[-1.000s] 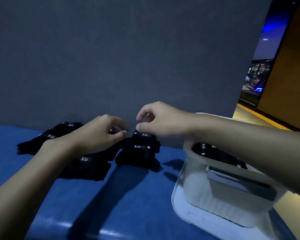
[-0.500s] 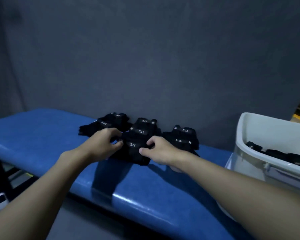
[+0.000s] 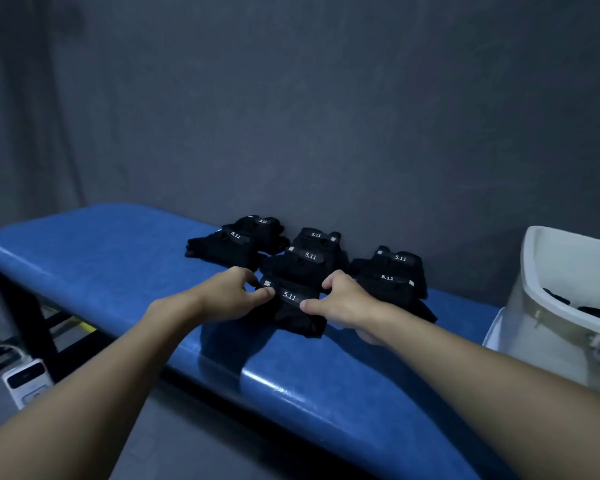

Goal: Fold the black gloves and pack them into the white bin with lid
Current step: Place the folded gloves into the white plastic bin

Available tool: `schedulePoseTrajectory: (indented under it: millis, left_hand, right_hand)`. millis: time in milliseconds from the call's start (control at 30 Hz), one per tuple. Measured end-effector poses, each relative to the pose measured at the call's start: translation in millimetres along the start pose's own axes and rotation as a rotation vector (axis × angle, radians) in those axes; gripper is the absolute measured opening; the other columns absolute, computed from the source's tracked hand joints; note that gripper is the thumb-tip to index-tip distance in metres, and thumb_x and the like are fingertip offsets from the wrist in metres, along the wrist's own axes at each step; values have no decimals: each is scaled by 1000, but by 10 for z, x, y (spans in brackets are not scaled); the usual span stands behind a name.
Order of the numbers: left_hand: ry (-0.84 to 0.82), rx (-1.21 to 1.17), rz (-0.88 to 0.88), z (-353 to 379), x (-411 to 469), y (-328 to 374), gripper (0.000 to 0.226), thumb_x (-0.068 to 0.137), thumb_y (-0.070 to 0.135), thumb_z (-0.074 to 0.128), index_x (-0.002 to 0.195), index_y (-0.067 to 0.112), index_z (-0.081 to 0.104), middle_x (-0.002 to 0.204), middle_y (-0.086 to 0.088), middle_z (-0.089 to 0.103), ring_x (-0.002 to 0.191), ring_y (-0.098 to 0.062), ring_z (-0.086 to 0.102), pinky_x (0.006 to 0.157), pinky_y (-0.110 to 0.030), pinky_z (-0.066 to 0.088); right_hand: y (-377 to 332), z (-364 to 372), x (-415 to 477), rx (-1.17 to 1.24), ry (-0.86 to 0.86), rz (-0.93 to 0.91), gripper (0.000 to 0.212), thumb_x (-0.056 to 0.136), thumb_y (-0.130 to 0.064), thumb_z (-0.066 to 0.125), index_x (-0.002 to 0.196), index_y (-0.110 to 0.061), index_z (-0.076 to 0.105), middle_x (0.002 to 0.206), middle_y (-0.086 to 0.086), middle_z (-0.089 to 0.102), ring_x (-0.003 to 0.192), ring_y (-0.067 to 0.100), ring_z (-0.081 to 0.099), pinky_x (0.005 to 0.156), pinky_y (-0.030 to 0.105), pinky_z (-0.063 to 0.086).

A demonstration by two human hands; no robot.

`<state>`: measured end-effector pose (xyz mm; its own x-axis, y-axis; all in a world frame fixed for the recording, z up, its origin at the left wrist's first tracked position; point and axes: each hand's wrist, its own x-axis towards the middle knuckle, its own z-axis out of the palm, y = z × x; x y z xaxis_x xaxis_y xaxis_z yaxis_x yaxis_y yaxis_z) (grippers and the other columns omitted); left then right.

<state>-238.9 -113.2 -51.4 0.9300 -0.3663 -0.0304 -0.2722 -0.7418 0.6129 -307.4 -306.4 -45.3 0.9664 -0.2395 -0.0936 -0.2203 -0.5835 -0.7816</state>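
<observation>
Black gloves [image 3: 305, 265] are stacked in three piles on the blue bench [image 3: 101, 251] against the wall [image 3: 291, 116]; the nearest glove [image 3: 293, 308] is pinched at both ends by the curled left hand [image 3: 229, 296] and right hand [image 3: 343, 301]. The white bin [image 3: 548, 271] — cut off at the right edge — is seen beside them, the dark shapes [image 3: 596, 311] inside hard to make out.

Printed in white on the wrist strap of the nearest glove [image 3: 291, 317]: "5.11". Same "5.11" on the strap of the middle glove [image 3: 302, 268] just behind, and again, smaller, on the rear glove [image 3: 312, 237]. Twice more on the left pair [image 3: 222, 247], once per strap, and twice on the right pair [image 3: 388, 289]. Small white tag [image 3: 266, 283] beside the nearest strap, too small to read. Markings on the white device [image 3: 28, 379] down at the floor not legible.
</observation>
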Motion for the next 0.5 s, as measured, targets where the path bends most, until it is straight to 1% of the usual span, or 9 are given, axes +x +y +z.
schedulePoseTrajectory:
  millis: [33, 67, 167, 233, 300, 333, 400, 467, 500]
  left_hand:
    - [-3, -7, 2, 10, 0, 5, 40, 89, 50, 64, 110, 16, 66, 98, -4, 70, 89, -19, 66, 84, -32, 52]
    - [-8, -23, 7, 11, -13, 21, 35, 90, 47, 65, 105, 16, 68, 95, -3, 71, 85, -17, 66, 80, -31, 52]
    - [-34, -141, 40, 26, -70, 94, 19, 91, 35, 68, 100, 18, 70, 84, 3, 69, 75, -10, 64, 67, -22, 47]
    - [-44, -190, 55, 34, -112, 132, 16, 91, 31, 69, 102, 19, 68, 82, 5, 68, 71, -6, 63, 61, -17, 44]
    - [-51, -238, 55, 34, -146, 152, 19, 90, 31, 70, 105, 20, 66, 84, 1, 69, 71, -7, 63, 62, -16, 44]
    - [-59, -273, 53, 30, -158, 156, 22, 89, 31, 72, 107, 19, 65, 88, -2, 70, 73, -9, 64, 64, -16, 45]
    - [-75, -360, 57, 21, -170, 161, 26, 86, 27, 76, 107, 16, 65, 90, -8, 71, 73, -11, 64, 61, -15, 46]
    - [-87, -434, 81, 11, -175, 180, 26, 85, 19, 77, 107, 11, 65, 84, -7, 69, 63, -7, 61, 53, -12, 43]
    - [-90, -473, 98, 1, -178, 204, 25, 85, 15, 77, 106, 9, 65, 81, -6, 69, 61, -7, 61, 54, -13, 45]
  right_hand:
    - [3, -9, -16, -16, -9, 3, 46, 84, -28, 75, 117, -14, 46, 93, -7, 45, 91, 13, 50, 73, 24, 42]
    - [2, -15, -25, -31, -16, 5, 44, 84, -27, 75, 115, -15, 47, 95, -7, 45, 95, 14, 51, 76, 25, 44]
    - [-4, -17, -37, -5, -48, 24, 41, 80, -23, 78, 109, -19, 49, 95, -6, 49, 92, 16, 54, 77, 28, 49]
    - [0, -15, -46, 24, -78, 39, 41, 78, -17, 78, 111, -18, 53, 95, -2, 53, 80, 14, 53, 67, 26, 47]
    - [0, -26, -82, 41, -101, 43, 39, 78, -11, 76, 110, -16, 54, 92, 3, 55, 67, 12, 48, 54, 24, 40]
    - [4, -38, -95, 51, -106, 46, 38, 78, -8, 75, 108, -15, 54, 90, 4, 55, 65, 13, 47, 51, 23, 37]
    - [10, -74, -124, 92, -114, 55, 37, 78, -4, 72, 106, -15, 52, 90, 5, 54, 70, 17, 48, 52, 24, 35]
    - [7, -128, -158, 143, -123, 65, 37, 78, -1, 70, 106, -16, 51, 93, 5, 52, 79, 20, 48, 56, 26, 36]
    - [-1, -161, -178, 156, -123, 64, 38, 78, -1, 70, 107, -17, 50, 95, 5, 53, 82, 20, 48, 58, 25, 37]
